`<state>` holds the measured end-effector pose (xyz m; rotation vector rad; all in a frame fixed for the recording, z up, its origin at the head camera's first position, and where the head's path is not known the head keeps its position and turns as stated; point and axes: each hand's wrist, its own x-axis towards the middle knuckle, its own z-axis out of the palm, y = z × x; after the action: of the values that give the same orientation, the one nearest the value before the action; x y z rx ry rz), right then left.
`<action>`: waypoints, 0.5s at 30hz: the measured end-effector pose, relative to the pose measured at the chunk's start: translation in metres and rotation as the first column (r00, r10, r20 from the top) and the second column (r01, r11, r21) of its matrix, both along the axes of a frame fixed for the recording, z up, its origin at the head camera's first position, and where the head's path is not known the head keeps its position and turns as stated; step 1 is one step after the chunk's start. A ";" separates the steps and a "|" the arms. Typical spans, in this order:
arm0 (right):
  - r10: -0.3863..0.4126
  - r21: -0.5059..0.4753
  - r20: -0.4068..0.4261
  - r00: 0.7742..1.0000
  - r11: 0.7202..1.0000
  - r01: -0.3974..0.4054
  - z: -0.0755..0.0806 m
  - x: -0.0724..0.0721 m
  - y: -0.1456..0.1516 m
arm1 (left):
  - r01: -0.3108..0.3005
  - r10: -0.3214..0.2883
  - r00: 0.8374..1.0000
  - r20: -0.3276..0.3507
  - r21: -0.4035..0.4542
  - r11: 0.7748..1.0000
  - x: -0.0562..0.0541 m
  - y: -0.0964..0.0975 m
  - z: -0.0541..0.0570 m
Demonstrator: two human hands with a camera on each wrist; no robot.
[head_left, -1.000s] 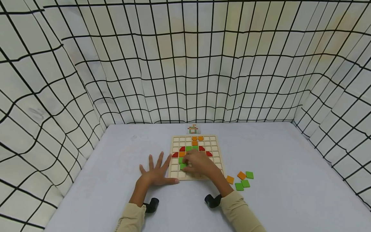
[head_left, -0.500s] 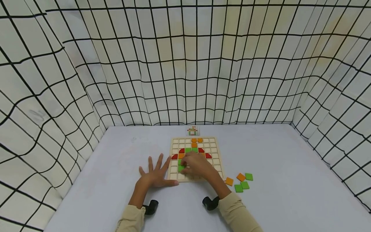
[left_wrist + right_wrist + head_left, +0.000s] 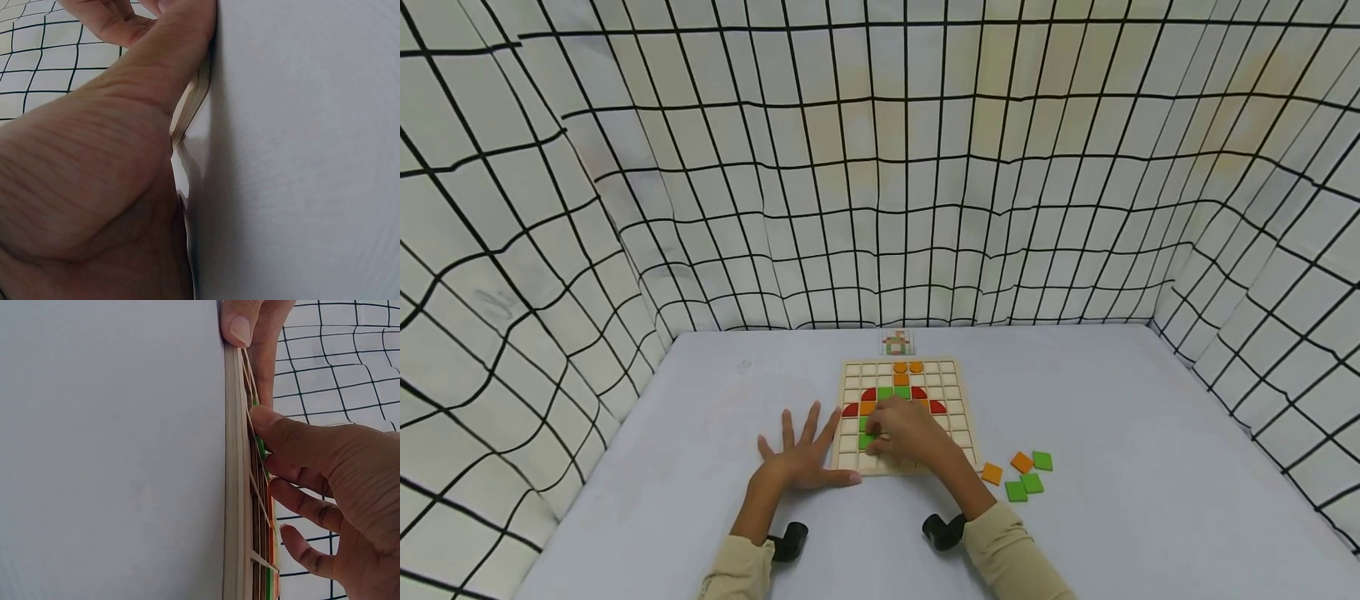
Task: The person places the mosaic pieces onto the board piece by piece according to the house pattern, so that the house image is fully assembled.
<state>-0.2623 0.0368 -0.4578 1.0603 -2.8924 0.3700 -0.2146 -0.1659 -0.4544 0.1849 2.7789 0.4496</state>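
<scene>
A pale wooden grid board [image 3: 955, 408] lies on the white table, with green, orange and red flat pieces set in its cells. My left hand [image 3: 802, 462] rests with spread fingers at the board's left side, its thumb by the near left corner. Over the middle of the board is my right hand [image 3: 913, 432], its thumb and index finger pinching a green square tile [image 3: 866, 442] at a lower left cell. In the right wrist view, that thumb and index finger lie close on either side of green in the board. The right hand hides several cells behind it.
Loose green tiles [image 3: 1032, 482] and orange tiles [image 3: 1022, 462] lie to the right of the board. A small pattern card [image 3: 897, 342] lies beyond its far edge. Black netting [image 3: 910, 208] hangs along white walls around the table.
The view has tilted slightly, so the whole scene sits a little lower. The right hand has stayed at the lower left cells with small finger movement; the left hand has kept its place.
</scene>
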 end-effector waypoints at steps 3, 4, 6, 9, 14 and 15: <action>-0.005 -0.001 0.006 1.000 1.000 0.005 0.001 0.001 0.000 | 0.002 -0.002 1.000 0.000 0.002 1.000 0.000 -0.001 -0.001; -0.005 -0.001 0.007 1.000 1.000 0.005 0.001 0.001 0.000 | 0.003 -0.003 1.000 -0.002 0.003 1.000 0.000 -0.001 -0.001; 0.000 -0.004 0.001 1.000 1.000 0.000 0.001 0.000 0.000 | 0.004 -0.004 1.000 0.000 0.002 1.000 0.000 -0.001 -0.002; 0.000 -0.003 -0.005 1.000 1.000 0.000 0.001 0.000 -0.001 | 0.005 -0.005 1.000 0.004 0.002 1.000 0.000 -0.001 -0.001; 0.000 0.001 -0.004 1.000 1.000 0.000 0.000 -0.001 -0.001 | 0.000 0.000 1.000 0.006 -0.002 1.000 0.000 0.000 -0.002; 0.001 0.003 -0.003 1.000 1.000 -0.001 0.000 0.000 -0.001 | 0.000 0.000 1.000 0.007 -0.004 1.000 0.000 0.000 -0.002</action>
<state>-0.2627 0.0360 -0.4574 1.0619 -2.8913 0.3639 -0.2150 -0.1663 -0.4567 0.1816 2.7731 0.4440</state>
